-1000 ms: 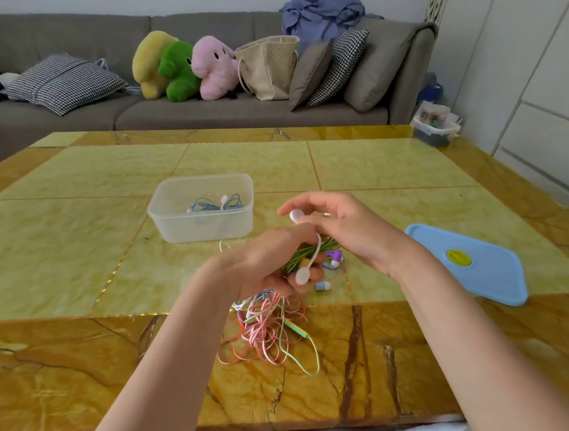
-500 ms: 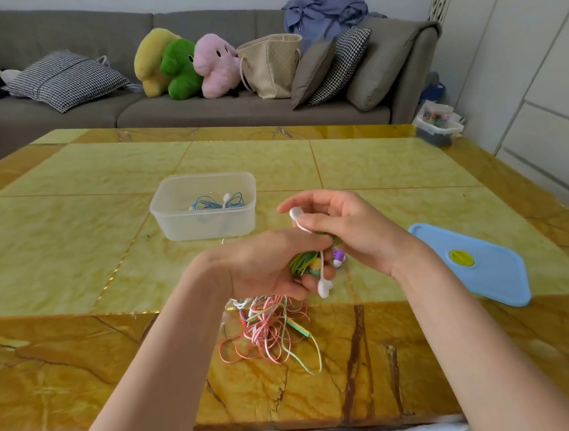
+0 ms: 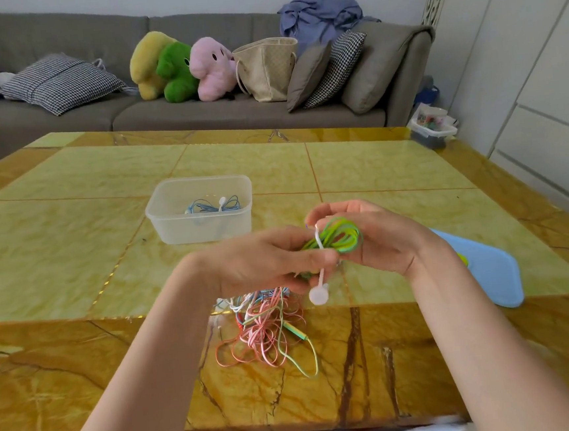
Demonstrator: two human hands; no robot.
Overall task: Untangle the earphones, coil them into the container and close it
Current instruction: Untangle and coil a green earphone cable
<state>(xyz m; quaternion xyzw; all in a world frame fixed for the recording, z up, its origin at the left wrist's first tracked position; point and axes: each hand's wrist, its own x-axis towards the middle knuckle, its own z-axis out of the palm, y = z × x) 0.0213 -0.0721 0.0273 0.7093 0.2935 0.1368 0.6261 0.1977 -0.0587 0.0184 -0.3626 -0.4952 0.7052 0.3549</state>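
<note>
Above the table's front part, my left hand (image 3: 266, 261) and my right hand (image 3: 385, 237) hold a coil of green earphone cable (image 3: 341, 234) between them. A white earbud (image 3: 318, 295) hangs from that coil below my left fingers. A tangle of pink, green, white and blue earphone cables (image 3: 265, 323) lies on the table under my hands. The clear plastic container (image 3: 173, 221) stands open further back, with coiled blue earphones (image 3: 213, 206) inside. The blue lid (image 3: 487, 273) lies flat to the right, partly hidden by my right arm.
The yellow marble table (image 3: 55, 242) ends close to me. A grey sofa (image 3: 43, 112) with cushions, plush toys and a bag runs along the back. A small box of items (image 3: 432, 128) sits on the floor at the right.
The green cable has been gathered into a fuller coil and lifted between both hands. The white earbud now dangles lower, below my left fingers.
</note>
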